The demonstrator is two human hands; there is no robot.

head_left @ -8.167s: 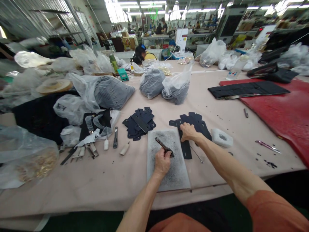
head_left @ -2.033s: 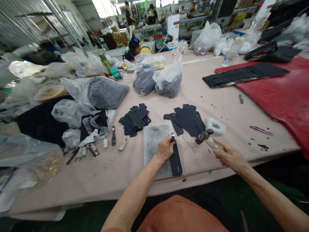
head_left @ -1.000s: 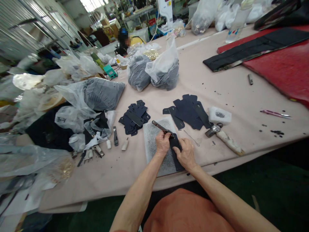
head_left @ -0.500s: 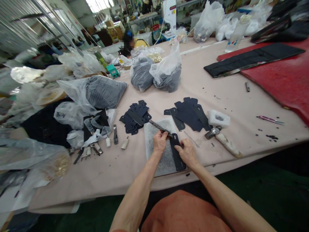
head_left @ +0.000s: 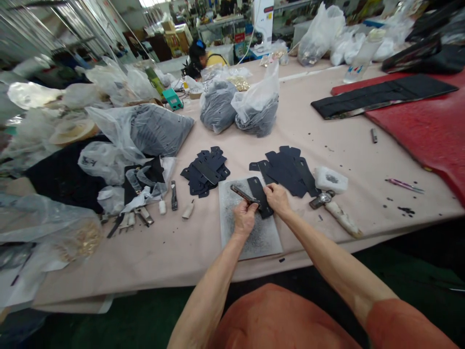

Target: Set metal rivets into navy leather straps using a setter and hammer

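Observation:
My left hand (head_left: 244,218) is closed round a dark metal punch tool (head_left: 240,193), which tilts up to the left over a speckled grey board (head_left: 250,237). Against the right edge of a dark strip (head_left: 260,198) with a slot at its upper end, my right hand (head_left: 276,198) pinches it; the strip lies on the upper right of the board. One pile of dark cut pieces (head_left: 206,170) is left of the board's top, another pile (head_left: 286,169) right of it. A hammer (head_left: 336,213) lies to the right, beside a white block (head_left: 330,179).
Bags of dark pieces (head_left: 256,114) stand behind the piles. Small tools (head_left: 174,195) and plastic bags (head_left: 101,165) crowd the left. At the right are a pen (head_left: 403,185), a red sheet (head_left: 417,126) and a long black piece (head_left: 385,97). A person (head_left: 198,58) is in the background.
The dark strip has moved up the board, away from me, with my right hand. My left hand and the punch have shifted slightly down. The view has tilted a little.

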